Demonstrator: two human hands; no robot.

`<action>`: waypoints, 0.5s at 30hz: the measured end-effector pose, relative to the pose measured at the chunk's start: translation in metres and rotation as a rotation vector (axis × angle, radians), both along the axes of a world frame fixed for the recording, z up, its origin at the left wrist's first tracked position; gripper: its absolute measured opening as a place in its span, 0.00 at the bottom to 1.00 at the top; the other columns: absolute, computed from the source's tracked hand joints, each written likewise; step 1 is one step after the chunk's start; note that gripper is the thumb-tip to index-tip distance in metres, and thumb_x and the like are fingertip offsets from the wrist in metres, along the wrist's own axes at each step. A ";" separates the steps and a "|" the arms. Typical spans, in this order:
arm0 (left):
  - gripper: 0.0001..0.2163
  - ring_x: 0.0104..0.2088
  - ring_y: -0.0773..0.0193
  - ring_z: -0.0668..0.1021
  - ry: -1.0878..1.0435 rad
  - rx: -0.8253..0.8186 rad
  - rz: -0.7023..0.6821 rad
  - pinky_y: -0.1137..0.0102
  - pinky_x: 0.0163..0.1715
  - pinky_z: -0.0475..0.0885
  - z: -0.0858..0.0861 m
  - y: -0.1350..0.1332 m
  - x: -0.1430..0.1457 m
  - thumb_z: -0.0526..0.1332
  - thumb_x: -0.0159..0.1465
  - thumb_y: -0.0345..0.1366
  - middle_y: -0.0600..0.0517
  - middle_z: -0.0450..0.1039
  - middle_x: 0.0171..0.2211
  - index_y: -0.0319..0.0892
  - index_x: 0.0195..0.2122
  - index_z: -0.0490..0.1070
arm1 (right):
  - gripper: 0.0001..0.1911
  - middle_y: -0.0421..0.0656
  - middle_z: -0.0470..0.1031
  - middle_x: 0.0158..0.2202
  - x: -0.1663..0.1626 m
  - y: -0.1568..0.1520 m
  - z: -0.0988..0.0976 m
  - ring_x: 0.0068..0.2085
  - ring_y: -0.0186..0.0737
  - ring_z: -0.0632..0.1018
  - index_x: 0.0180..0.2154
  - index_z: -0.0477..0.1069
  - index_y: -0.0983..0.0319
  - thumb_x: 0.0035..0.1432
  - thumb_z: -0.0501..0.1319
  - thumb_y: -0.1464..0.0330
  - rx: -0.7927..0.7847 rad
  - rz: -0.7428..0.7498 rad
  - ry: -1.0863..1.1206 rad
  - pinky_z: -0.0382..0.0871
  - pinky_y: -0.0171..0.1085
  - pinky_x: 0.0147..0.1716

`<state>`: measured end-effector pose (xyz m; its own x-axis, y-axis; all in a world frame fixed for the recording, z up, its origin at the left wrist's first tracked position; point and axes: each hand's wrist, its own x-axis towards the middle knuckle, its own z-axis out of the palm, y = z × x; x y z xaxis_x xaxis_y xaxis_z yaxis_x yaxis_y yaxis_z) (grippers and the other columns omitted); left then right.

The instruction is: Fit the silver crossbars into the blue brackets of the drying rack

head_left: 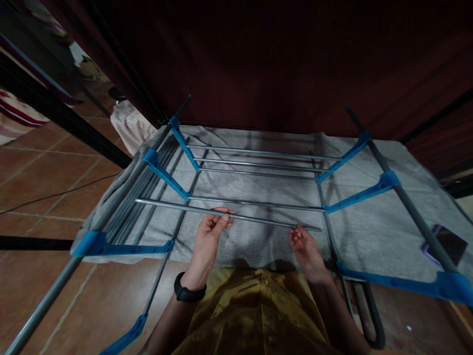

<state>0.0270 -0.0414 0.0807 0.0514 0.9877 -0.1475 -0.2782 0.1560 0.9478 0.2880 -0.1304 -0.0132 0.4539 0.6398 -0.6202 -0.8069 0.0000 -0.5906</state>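
Note:
A thin grey metal rod (177,207) lies across both my hands, slightly lower at its right end. My left hand (209,236) is closed round it near the middle, thumb on top. The fingertips of my right hand (306,249) pinch it close to the right end. Around it stands a grey tube rack with blue plastic brackets (166,177) on the left and matching blue brackets (354,197) on the right. Several fixed rods (258,172) span the far brackets. Just beyond the held rod, another crossbar (254,202) joins two brackets.
Several loose grey rods (138,197) lie at the left on a grey blanket (236,236). A phone-like dark object (445,245) rests at the right behind a tube. A dark red curtain (258,64) hangs at the back. Tiled floor (48,177) and a cable are at the left.

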 end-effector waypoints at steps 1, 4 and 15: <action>0.13 0.38 0.65 0.80 0.013 0.013 -0.015 0.70 0.40 0.74 0.002 -0.003 0.003 0.72 0.58 0.40 0.50 0.80 0.38 0.42 0.41 0.76 | 0.08 0.35 0.75 0.27 -0.001 0.000 0.001 0.31 0.30 0.78 0.31 0.73 0.58 0.50 0.71 0.71 0.004 0.003 0.014 0.76 0.28 0.32; 0.13 0.38 0.64 0.80 0.053 0.048 -0.043 0.69 0.40 0.74 0.008 -0.011 0.012 0.71 0.59 0.41 0.51 0.80 0.38 0.43 0.42 0.75 | 0.09 0.35 0.75 0.27 -0.004 0.000 0.006 0.31 0.30 0.78 0.31 0.73 0.58 0.50 0.72 0.72 0.017 0.016 0.049 0.76 0.28 0.32; 0.09 0.37 0.63 0.79 0.157 0.148 -0.220 0.68 0.40 0.73 0.021 -0.027 0.034 0.67 0.63 0.41 0.49 0.80 0.40 0.42 0.40 0.75 | 0.05 0.37 0.77 0.27 -0.026 0.003 0.022 0.30 0.31 0.79 0.32 0.75 0.59 0.55 0.69 0.72 0.055 0.125 0.215 0.75 0.28 0.29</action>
